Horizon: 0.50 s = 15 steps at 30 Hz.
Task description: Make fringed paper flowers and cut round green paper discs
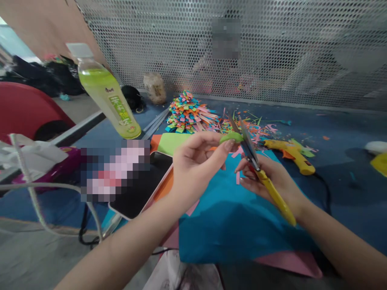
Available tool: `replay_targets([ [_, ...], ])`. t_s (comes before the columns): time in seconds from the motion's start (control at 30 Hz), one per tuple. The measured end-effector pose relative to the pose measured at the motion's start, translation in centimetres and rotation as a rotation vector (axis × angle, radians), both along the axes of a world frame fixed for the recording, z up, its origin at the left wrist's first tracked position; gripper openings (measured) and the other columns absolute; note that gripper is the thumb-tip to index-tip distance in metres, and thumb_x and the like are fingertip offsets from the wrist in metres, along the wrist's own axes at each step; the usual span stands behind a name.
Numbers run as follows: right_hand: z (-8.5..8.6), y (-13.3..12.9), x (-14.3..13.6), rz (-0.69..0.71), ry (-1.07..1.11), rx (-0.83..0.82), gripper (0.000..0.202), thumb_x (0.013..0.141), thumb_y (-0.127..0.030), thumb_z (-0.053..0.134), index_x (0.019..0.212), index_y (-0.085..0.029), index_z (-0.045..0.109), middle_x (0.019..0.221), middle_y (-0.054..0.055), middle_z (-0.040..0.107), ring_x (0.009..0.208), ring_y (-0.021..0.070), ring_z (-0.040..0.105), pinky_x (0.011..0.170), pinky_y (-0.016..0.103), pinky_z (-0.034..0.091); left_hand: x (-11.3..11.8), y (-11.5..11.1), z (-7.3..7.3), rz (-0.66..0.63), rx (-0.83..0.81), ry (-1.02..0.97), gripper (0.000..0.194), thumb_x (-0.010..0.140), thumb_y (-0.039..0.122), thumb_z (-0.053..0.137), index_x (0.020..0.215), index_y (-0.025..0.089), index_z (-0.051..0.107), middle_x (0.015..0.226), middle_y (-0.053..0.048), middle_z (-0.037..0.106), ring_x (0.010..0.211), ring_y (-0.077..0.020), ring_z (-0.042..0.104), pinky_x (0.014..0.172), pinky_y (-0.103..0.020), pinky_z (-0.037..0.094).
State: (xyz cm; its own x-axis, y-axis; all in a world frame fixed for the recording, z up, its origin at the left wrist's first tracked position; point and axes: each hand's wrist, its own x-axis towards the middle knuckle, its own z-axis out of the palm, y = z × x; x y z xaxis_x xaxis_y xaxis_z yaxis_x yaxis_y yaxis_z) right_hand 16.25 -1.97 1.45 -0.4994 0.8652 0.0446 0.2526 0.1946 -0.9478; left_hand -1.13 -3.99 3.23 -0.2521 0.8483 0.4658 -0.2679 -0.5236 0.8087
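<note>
Between the thumb and fingers of my left hand (199,161) is a small curled green strip (231,137), pinched near the scissor blades. My right hand (269,181) holds scissors (267,187) with yellow handles; their blades point up and away, slightly apart, beside the green strip. A small pink strip (238,177) shows at the fingertips of my right hand. Both hands are above a large blue sheet (223,225), which lies over pink and orange sheets. Behind them stands a cone of many coloured paper loops (187,110).
A yellow glue gun (292,153) with a black cord lies at the right, near scattered paper scraps (250,125). At the left are a tablet (142,183), a green drink bottle (109,94), tissues (39,157) and a pale cable (28,181). A perforated metal screen (169,36) stands behind.
</note>
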Motion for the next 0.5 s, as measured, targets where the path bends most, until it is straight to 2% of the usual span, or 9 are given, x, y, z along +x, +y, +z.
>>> replay_targets([
  [0.5, -0.32, 0.19, 0.12, 0.039, 0.002, -0.02, 0.025, 0.069, -0.023, 0.073, 0.086, -0.023, 0.054, 0.068, -0.006, 0.041, 0.059, 0.0097, 0.039, 0.053, 0.023, 0.036, -0.04, -0.18, 0.21, 0.064, -0.025, 0.031, 0.018, 0.07, 0.032, 0.074, 0.073, 0.018, 0.064, 0.07, -0.003, 0.069, 0.057, -0.0128, 0.065, 0.042, -0.021, 0.049],
])
